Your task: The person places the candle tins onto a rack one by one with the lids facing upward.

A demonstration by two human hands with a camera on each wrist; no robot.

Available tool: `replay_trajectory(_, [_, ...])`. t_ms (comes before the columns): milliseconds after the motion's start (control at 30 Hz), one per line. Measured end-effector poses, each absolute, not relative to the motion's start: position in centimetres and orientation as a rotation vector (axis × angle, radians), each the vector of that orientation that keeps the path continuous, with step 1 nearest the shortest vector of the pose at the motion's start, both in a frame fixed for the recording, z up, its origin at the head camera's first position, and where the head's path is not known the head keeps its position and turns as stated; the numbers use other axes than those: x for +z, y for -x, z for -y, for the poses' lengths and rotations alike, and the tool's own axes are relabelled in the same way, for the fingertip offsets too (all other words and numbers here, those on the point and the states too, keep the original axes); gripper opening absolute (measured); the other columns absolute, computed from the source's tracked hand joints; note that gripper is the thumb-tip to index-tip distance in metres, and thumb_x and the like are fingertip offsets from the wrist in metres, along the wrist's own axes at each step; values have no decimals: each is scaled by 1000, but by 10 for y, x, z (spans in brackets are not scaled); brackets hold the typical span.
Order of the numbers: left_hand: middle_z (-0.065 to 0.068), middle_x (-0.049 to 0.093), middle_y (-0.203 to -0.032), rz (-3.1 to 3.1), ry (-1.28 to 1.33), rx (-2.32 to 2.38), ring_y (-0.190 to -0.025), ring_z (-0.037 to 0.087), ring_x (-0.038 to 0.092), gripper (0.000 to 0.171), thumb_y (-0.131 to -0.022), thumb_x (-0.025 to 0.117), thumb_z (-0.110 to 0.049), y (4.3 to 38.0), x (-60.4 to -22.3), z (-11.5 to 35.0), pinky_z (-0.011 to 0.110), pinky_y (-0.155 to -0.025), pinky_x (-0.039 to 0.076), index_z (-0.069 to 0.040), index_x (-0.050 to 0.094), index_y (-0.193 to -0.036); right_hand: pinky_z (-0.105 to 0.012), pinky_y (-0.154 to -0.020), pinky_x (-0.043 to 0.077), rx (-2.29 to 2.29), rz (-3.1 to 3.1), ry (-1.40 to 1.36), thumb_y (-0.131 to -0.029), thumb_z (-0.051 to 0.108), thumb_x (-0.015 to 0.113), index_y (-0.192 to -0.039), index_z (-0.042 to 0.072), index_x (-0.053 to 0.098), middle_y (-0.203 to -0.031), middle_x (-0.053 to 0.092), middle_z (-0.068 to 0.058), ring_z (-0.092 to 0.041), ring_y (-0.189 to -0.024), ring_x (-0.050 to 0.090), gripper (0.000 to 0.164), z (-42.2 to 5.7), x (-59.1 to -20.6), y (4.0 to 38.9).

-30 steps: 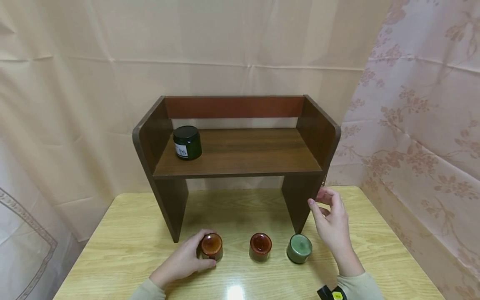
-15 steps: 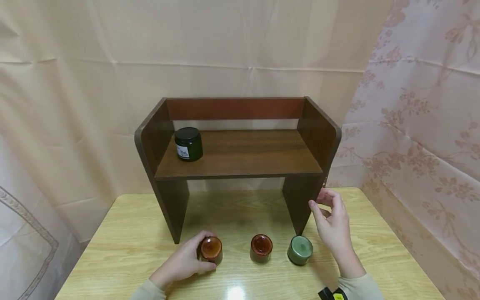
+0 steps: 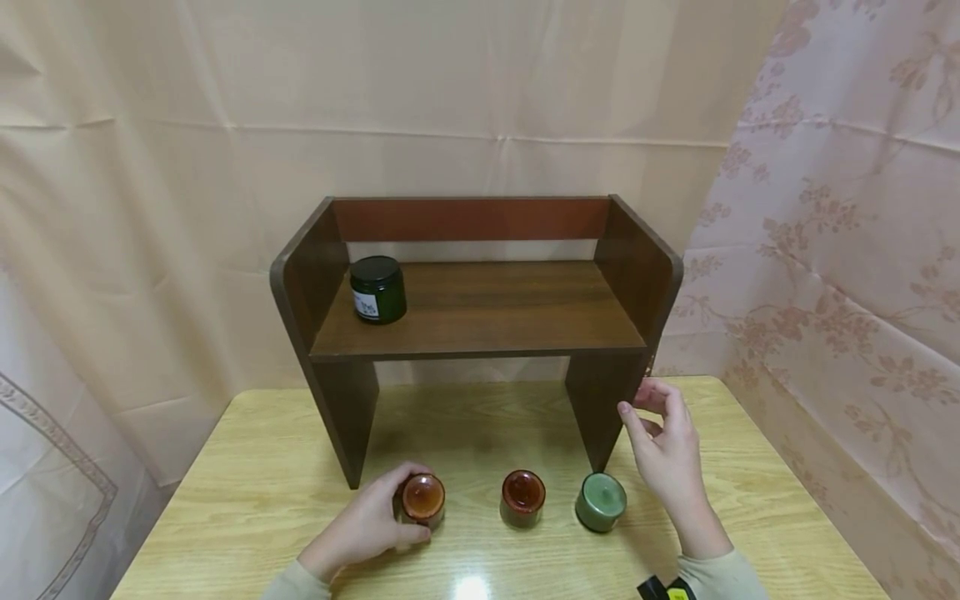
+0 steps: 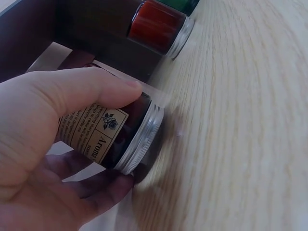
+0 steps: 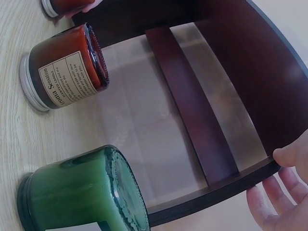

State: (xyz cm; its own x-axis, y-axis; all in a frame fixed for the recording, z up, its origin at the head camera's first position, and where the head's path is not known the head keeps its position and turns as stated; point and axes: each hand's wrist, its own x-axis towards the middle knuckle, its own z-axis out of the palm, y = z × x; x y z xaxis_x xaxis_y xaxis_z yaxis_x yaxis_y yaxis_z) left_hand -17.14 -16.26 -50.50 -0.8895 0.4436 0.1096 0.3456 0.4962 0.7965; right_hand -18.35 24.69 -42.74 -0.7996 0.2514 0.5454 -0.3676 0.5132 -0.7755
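Observation:
My left hand (image 3: 373, 518) grips an amber scented candle jar (image 3: 423, 498), thumb on one side and fingers on the other. The jar stands upside down, its silver lid (image 4: 144, 139) against the table in the left wrist view. My right hand (image 3: 667, 446) holds the edge of the right side panel (image 3: 600, 400) of a dark wooden shelf, with the thumb (image 5: 287, 156) on one face and fingers on the other. Between the hands stand a second amber candle jar (image 3: 522, 497) and a green candle jar (image 3: 601, 502), both also upside down.
The two-tier shelf board (image 3: 510, 308) carries a dark green candle jar (image 3: 378, 290) with a black lid, upright at its left end. Below is a light wooden table (image 3: 247, 467). Beige curtain (image 3: 450, 83) hangs behind, a floral one (image 3: 847, 208) to the right.

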Motion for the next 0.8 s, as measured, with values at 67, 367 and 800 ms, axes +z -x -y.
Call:
replay_trajectory(67, [-11, 70, -125, -2618, -684, 1360, -117, 19, 69, 70, -78, 100, -21, 172, -504, 163, 42, -102, 56, -18, 65, -139, -2, -84, 49, 1294, 2139, -95, -101, -3, 76, -138, -5, 56, -121, 67, -18, 7, -104, 58, 42, -247, -427, 183])
replay_trajectory(367, [-10, 71, -121, -2644, -685, 1389, -109, 13, 69, 67, -78, 99, -18, 172, -503, 166, 36, -97, 56, -21, 65, -136, -2, -84, 49, 1279, 2132, -102, -100, -4, 77, -137, -5, 56, -120, 66, -18, 7, -105, 58, 43, -248, -428, 185])
replay_trajectory(800, [-11, 72, -116, -2690, -689, 1369, -98, 11, 67, 66, -78, 99, -18, 172, -491, 170, 31, -85, 56, -22, 66, -135, -2, -84, 50, 1273, 2115, -108, -99, -5, 77, -137, -6, 57, -119, 67, -19, 8, -104, 59, 43, -247, -430, 185])
